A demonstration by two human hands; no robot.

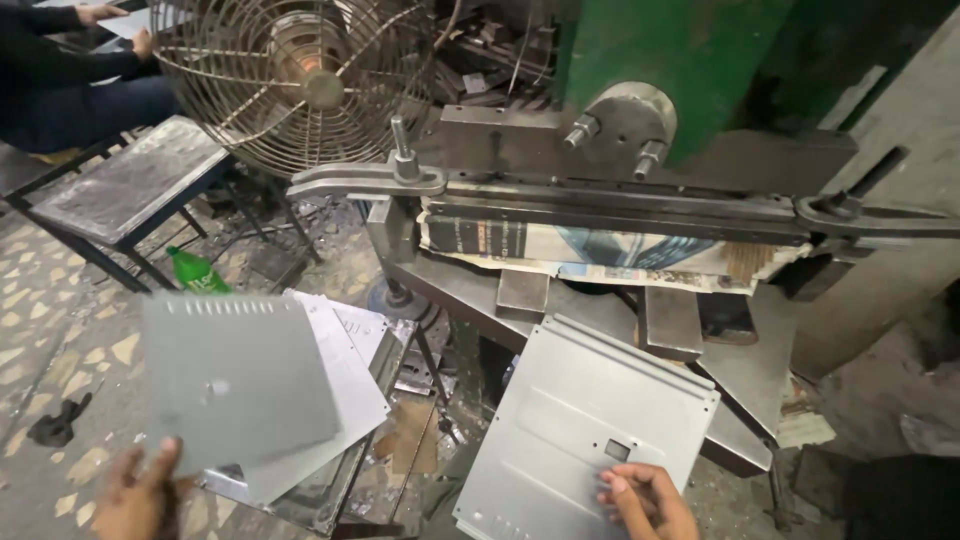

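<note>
In the head view, the left hand [135, 495] is gripping the lower edge of a flat, square, grey sheet-metal plate [235, 385], thumb pressing on its face, and is holding it tilted up above a stack of similar pale metal sheets [350, 375]. That stack is lying on a low metal-framed stand [330, 500] at the lower left. The right hand [645, 500] is pinching the near edge of a second, lighter grey rectangular sheet-metal panel with folded rims and a small square cut-out [590, 420]; the fingers are curling over the panel just below the cut-out. This panel is leaning tilted, its far edge lying near the steel table [470, 290] of a green press machine [660, 60].

Across the machine a long dark steel bar [620, 205] is running from left to right, and folded newspaper [590, 250] is sitting wedged just beneath it. Behind, at the upper left, a round wire-caged fan [300, 75] is standing. A green plastic bottle [195, 270] is lying on the speckled floor [50, 340] near a dark metal stool with a grey top [130, 180]. At the top left corner another person's dark sleeve [60, 65] is showing beside that stool.
</note>
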